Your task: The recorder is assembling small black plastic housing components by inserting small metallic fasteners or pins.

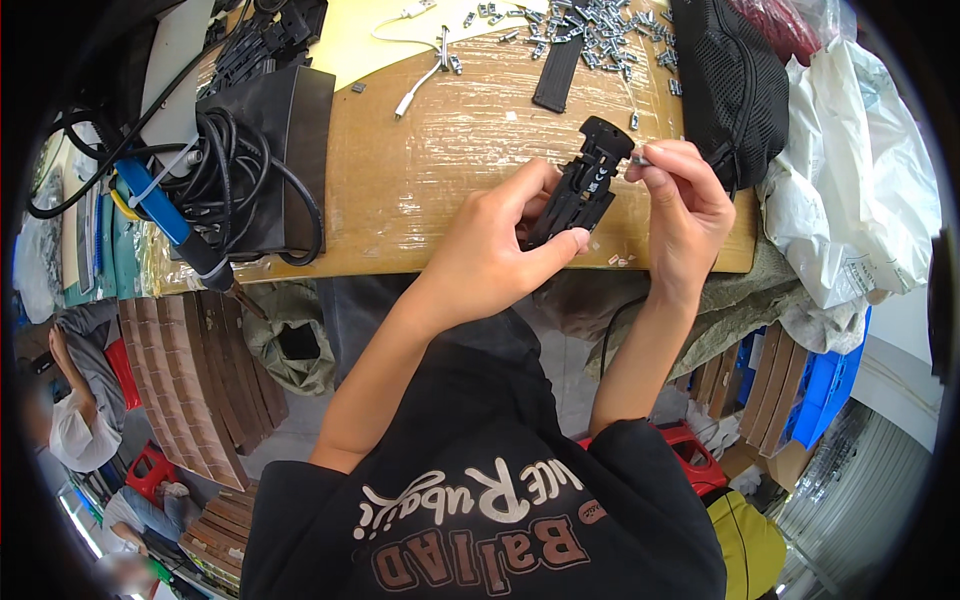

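My left hand (500, 235) is closed around a long black plastic housing (585, 190), its thumb along the near end. The housing is tilted, with its rounded far end pointing away from me, just above the table. Beside that far end, my right hand (688, 205) pinches a small silvery metal piece (640, 160) between thumb and fingertips. Many similar small metal pieces (610, 40) lie scattered at the back of the table (400, 180). Among them rests a flat black strip (560, 75).
A white cable (425, 75) lies at the back on yellow paper (350, 40). To the left, a black box (290, 130) carries coiled black cable and a blue-handled tool (155, 200). A black mesh bag (730, 90) and white plastic bag (850, 170) are right. Other people sit far left.
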### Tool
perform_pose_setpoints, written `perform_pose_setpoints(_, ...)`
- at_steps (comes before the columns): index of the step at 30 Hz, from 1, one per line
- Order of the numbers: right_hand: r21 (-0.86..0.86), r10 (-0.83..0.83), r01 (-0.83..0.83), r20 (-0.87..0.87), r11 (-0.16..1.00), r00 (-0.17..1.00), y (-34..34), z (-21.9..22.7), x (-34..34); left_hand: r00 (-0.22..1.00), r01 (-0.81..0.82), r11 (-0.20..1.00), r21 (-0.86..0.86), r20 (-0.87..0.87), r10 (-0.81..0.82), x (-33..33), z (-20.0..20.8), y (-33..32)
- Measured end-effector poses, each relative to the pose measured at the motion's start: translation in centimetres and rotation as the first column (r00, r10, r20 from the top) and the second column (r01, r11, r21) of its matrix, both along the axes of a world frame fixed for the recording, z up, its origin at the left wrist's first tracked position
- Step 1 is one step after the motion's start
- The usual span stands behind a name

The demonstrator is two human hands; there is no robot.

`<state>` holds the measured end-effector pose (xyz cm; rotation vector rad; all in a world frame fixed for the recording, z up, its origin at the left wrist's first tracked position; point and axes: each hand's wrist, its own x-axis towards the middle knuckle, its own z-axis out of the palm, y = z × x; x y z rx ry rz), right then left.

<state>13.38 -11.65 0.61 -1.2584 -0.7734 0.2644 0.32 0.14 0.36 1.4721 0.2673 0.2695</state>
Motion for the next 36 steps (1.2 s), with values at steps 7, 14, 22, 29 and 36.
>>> perform_pose_setpoints(7,-0.291,0.077,0.053,0.419,0.955,0.905,0.7,4.1,1.2,0.997,-0.062,0.992,0.112,0.045,0.057,0.0,-1.2,-0.7)
perform_pose_setpoints(14,-0.463,0.267,0.039,0.576,0.885,0.773,1.7,6.3,1.8,0.994,-0.107,0.974,0.202,0.056,0.098,-0.2,-1.1,-0.7)
perform_pose_setpoints(22,-0.476,0.247,0.049,0.539,0.878,0.805,1.9,6.2,1.4,0.995,-0.094,0.970,0.225,0.049,0.085,-0.3,-1.0,-0.8)
perform_pose_setpoints(29,-0.477,0.242,0.050,0.530,0.878,0.813,1.8,6.0,1.5,0.994,-0.101,0.937,0.333,0.072,0.081,-0.3,-1.0,-0.7)
perform_pose_setpoints(36,-0.468,0.235,0.061,0.549,0.882,0.802,2.0,6.0,1.5,0.993,-0.105,0.939,0.326,0.082,0.082,-0.3,-0.9,-0.7)
